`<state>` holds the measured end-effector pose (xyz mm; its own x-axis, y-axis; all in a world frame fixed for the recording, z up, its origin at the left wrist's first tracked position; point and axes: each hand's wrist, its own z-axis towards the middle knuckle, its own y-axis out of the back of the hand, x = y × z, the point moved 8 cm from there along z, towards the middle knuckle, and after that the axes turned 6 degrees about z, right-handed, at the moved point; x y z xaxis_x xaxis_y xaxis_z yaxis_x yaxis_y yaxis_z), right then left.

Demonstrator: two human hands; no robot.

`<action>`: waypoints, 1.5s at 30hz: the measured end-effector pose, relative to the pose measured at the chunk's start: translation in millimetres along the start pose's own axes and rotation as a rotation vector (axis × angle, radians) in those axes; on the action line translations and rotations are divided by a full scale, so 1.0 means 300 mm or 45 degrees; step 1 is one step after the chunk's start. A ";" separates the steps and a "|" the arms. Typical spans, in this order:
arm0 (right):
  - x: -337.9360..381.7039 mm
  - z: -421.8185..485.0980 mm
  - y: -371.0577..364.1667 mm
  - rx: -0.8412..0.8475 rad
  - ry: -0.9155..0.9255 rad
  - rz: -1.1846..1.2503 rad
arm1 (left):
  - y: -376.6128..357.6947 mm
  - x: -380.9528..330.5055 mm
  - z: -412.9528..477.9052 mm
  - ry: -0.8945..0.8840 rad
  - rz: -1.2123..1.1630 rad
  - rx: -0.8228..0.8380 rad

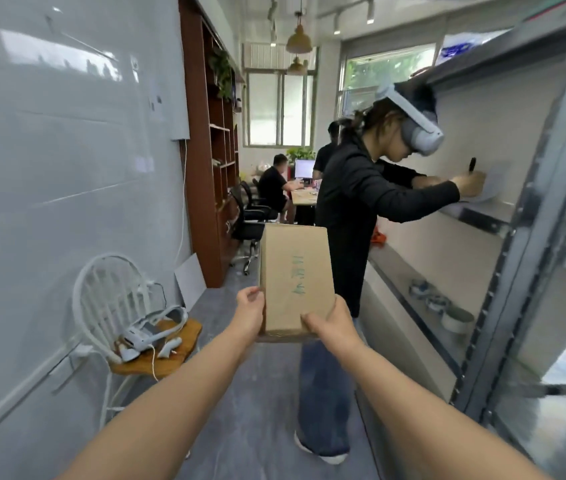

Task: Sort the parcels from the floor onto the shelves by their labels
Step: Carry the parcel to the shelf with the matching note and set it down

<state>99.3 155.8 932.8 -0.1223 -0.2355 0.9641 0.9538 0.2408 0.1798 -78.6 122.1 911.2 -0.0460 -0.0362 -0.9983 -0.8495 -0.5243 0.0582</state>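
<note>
Shelving [508,271] of grey metal runs down the right side, with several levels in view. One person in a black top [350,202] stands at it, wearing a headset, both arms reaching onto an upper level. Two more people are at a desk far back by the window.

One white chair [112,292] stands against the left wall, and one white headset [157,329] lies on its wooden seat.

One cardboard box [295,278] is held up in the aisle, off the floor and not on any level of the shelving, its broad face up and bearing blurred blue-green handwriting. The left hand [250,313] grips its near left edge with curled fingers. The right hand [333,323] grips the near right corner, thumb laid across the top face.

Three tape rolls [437,303] sit in a row near the front edge of a lower level.
</note>
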 end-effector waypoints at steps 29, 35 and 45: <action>0.309 0.110 0.049 0.043 0.052 0.006 | 0.063 -0.342 0.046 -0.172 -0.172 0.244; 0.274 0.105 0.039 0.206 -0.034 0.541 | 0.092 -0.341 0.014 -0.146 -0.200 0.333; 0.248 0.058 0.016 0.448 -0.183 0.924 | 0.052 -0.219 -0.031 0.165 -0.074 0.520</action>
<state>90.1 155.8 1008.8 0.4357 0.2097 0.8753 0.6699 0.5740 -0.4709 -83.9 108.4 977.8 0.0524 -0.1364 -0.9893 -0.9882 -0.1500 -0.0316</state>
